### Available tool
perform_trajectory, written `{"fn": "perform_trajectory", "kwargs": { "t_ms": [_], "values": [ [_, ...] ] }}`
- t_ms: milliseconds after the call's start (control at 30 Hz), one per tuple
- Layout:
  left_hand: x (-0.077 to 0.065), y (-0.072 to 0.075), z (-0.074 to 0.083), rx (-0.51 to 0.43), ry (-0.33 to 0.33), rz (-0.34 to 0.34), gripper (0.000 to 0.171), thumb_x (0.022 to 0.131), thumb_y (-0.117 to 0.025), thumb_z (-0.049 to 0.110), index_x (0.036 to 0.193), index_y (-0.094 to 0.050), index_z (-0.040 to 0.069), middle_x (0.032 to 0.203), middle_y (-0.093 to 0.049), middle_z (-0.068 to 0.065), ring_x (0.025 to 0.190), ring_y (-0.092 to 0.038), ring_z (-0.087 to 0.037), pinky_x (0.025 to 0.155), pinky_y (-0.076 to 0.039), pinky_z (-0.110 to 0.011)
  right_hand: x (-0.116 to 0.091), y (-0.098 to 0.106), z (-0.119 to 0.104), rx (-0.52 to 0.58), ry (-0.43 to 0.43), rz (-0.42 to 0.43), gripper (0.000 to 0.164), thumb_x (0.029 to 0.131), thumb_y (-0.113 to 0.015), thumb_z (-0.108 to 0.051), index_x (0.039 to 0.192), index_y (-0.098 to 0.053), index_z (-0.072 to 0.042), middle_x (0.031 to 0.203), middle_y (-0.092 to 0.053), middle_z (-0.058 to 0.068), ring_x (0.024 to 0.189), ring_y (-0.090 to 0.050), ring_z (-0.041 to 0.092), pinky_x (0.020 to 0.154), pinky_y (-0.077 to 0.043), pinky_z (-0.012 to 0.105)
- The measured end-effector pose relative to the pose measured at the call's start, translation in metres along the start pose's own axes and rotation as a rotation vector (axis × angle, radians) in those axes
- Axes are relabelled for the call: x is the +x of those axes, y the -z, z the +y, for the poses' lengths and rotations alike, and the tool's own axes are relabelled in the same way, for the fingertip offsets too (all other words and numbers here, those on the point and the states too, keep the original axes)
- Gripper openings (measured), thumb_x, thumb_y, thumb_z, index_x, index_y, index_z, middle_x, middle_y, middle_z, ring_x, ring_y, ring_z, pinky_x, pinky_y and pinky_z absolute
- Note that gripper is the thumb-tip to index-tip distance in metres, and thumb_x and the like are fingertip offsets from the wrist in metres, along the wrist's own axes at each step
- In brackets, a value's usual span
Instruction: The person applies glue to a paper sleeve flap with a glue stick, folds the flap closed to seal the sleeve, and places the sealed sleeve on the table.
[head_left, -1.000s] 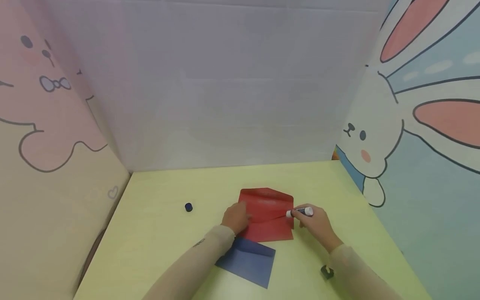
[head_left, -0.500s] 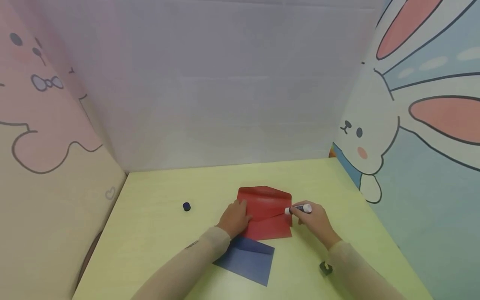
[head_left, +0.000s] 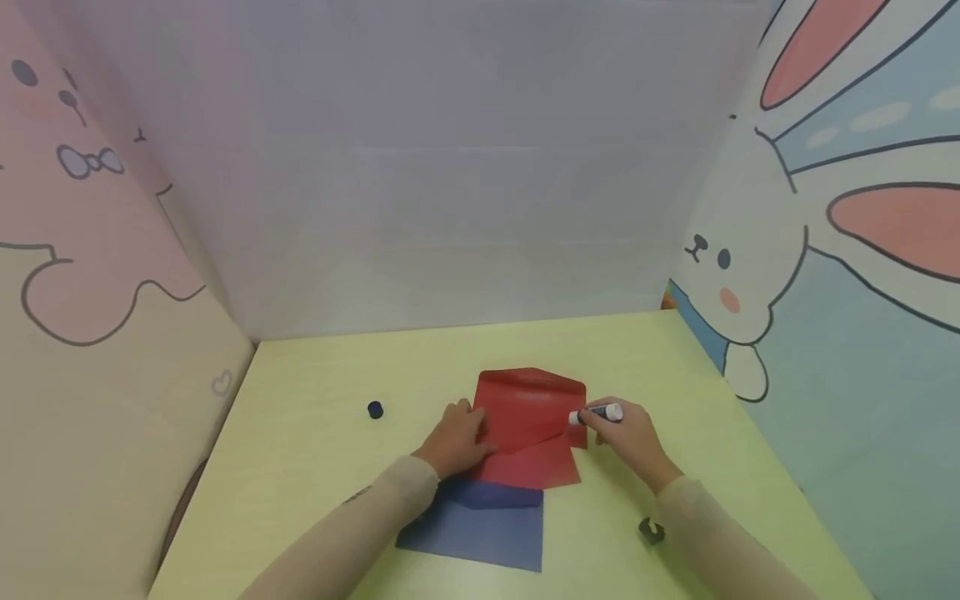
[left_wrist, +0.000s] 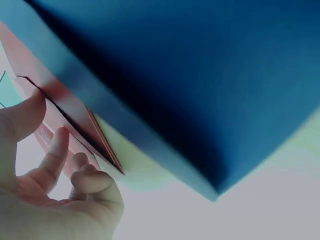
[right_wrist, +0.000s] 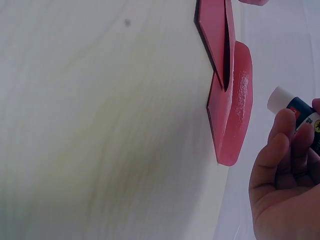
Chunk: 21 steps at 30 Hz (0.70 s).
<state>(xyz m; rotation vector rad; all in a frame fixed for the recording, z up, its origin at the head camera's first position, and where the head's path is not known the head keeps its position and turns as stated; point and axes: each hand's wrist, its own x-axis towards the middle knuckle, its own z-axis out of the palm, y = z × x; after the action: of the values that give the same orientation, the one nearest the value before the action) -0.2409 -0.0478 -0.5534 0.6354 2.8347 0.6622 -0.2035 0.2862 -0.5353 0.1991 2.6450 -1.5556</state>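
Note:
A red paper envelope (head_left: 521, 412) lies mid-table, its upper flap unfolded and its lower panel (head_left: 536, 467) skewed. At its left edge my left hand (head_left: 456, 442) pinches the paper, thumb over the lower panel and fingers curled beneath. My right hand (head_left: 633, 437) grips a glue stick (head_left: 606, 412), uncapped end pointing left above the envelope's right edge. In the right wrist view, whitish glue marks show on the red flap (right_wrist: 242, 100), apart from the glue stick (right_wrist: 295, 107). A blue envelope (head_left: 480, 533) lies nearest me, partly under the left wrist and red panel.
A dark blue cap (head_left: 376, 409) stands on the pale yellow table (head_left: 315, 433) at left. Near my right sleeve lies a small dark object (head_left: 651, 531) of unclear kind. White and cartoon-printed walls (head_left: 750, 283) enclose the back and sides.
My left hand has slid slightly left and toward me. The red lower panel has turned and shifted nearer. The blue envelope has rotated and moved left; the right hand stays almost in place with the glue stick.

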Motion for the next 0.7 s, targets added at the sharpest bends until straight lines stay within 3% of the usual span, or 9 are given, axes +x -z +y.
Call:
{"fn": "perform_trajectory", "kwargs": {
  "t_ms": [133, 267, 367, 467, 567, 700],
  "values": [
    [0.003, 0.005, 0.003, 0.105, -0.084, 0.013, 0.030, 0.107, -0.086, 0.038, 0.117, -0.071, 0.015, 0.113, -0.064, -0.005, 0.108, -0.056, -0.023, 0.090, -0.056, -0.038, 0.003, -0.002, -0.003, -0.011, 0.008, -0.007, 0.039, 0.110, -0.085, -0.035, 0.132, -0.081, -0.004, 0.115, -0.084, 0.017, 0.087, -0.073, 0.022, 0.078, -0.060, 0.031],
    [0.010, 0.004, 0.010, 0.237, -0.153, -0.038, 0.045, 0.114, -0.073, 0.050, 0.148, -0.076, 0.020, 0.147, -0.074, -0.005, 0.141, -0.064, -0.027, 0.117, -0.060, -0.047, 0.010, -0.005, -0.009, -0.008, 0.022, -0.014, 0.039, 0.110, -0.085, -0.035, 0.132, -0.081, -0.004, 0.116, -0.084, 0.017, 0.091, -0.075, 0.025, 0.081, -0.063, 0.031],
    [0.015, 0.002, 0.015, 0.300, -0.116, -0.079, 0.056, 0.118, -0.063, 0.056, 0.163, -0.069, 0.023, 0.168, -0.067, -0.007, 0.158, -0.059, -0.032, 0.128, -0.056, -0.054, 0.021, -0.007, -0.016, 0.004, 0.055, -0.024, 0.038, 0.109, -0.085, -0.035, 0.130, -0.081, -0.004, 0.119, -0.085, 0.017, 0.096, -0.079, 0.026, 0.085, -0.065, 0.033],
    [0.018, 0.001, 0.015, 0.345, -0.056, -0.077, 0.059, 0.119, -0.058, 0.058, 0.168, -0.065, 0.024, 0.175, -0.062, -0.009, 0.161, -0.058, -0.035, 0.131, -0.054, -0.055, 0.036, -0.012, -0.028, -0.018, 0.094, -0.025, 0.037, 0.108, -0.085, -0.037, 0.127, -0.083, -0.005, 0.122, -0.086, 0.016, 0.101, -0.079, 0.025, 0.088, -0.064, 0.032],
    [0.020, 0.000, 0.015, 0.392, -0.032, -0.054, 0.059, 0.119, -0.058, 0.059, 0.169, -0.064, 0.027, 0.172, -0.063, -0.008, 0.156, -0.060, -0.036, 0.126, -0.057, -0.054, 0.055, -0.023, -0.046, -0.060, 0.123, -0.017, 0.034, 0.106, -0.086, -0.037, 0.123, -0.086, -0.007, 0.121, -0.088, 0.015, 0.106, -0.080, 0.025, 0.092, -0.066, 0.034],
    [0.022, -0.002, 0.018, 0.425, -0.025, -0.045, 0.058, 0.119, -0.060, 0.060, 0.169, -0.065, 0.031, 0.163, -0.066, -0.009, 0.146, -0.063, -0.035, 0.119, -0.061, -0.053, 0.079, -0.047, -0.070, -0.120, 0.159, -0.044, 0.028, 0.104, -0.086, -0.034, 0.115, -0.088, -0.008, 0.115, -0.089, 0.013, 0.107, -0.082, 0.026, 0.102, -0.068, 0.047]
  ]
}}
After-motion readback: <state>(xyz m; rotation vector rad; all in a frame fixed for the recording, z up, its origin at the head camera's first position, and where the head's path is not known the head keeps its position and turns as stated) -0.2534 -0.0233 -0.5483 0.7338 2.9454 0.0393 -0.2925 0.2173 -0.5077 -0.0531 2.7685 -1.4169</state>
